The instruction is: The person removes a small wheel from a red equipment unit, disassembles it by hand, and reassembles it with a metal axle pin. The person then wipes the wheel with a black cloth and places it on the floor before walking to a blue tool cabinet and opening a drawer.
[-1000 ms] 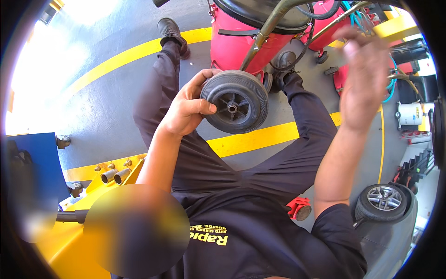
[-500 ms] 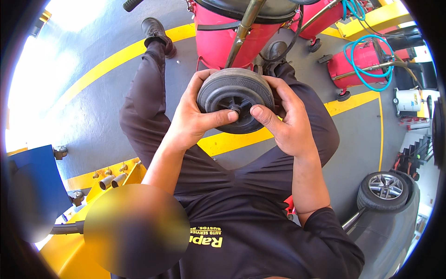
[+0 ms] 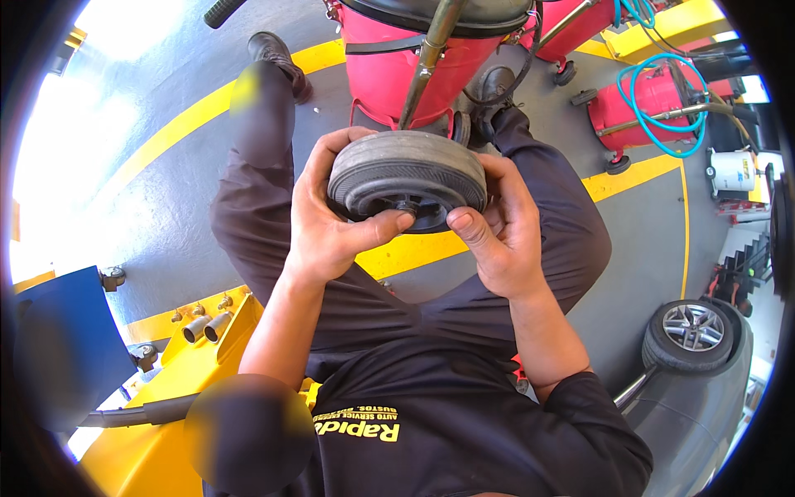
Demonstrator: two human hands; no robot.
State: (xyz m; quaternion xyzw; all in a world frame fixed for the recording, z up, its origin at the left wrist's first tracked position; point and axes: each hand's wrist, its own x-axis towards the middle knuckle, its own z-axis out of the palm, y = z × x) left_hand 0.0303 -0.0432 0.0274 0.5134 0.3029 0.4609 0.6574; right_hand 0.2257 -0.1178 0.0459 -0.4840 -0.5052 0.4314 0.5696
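Note:
Between my two hands I hold a small black caster wheel (image 3: 406,171) with a worn grey tread and a spoked plastic hub. My left hand (image 3: 331,219) grips its left side, the thumb lying by the hub centre. On the opposite side my right hand (image 3: 507,228) is wrapped round the rim, its thumb pressed at the lower right edge. The fingers behind the wheel are partly hidden. Just beyond it stands a red drum (image 3: 397,74) with a black lid, a metal pipe handle and a small wheel at its base.
Another red drum (image 3: 642,108) with a coiled teal hose stands at the right. A yellow metal frame (image 3: 174,398) and a blue panel (image 3: 70,331) are close on my left. At lower right a car wheel (image 3: 689,331) sits by a grey car body. Yellow lines (image 3: 190,116) mark the grey floor.
The caster wheel has tilted, showing more tread and less of its hub face. Both hands have shifted slightly left with it and keep their grip.

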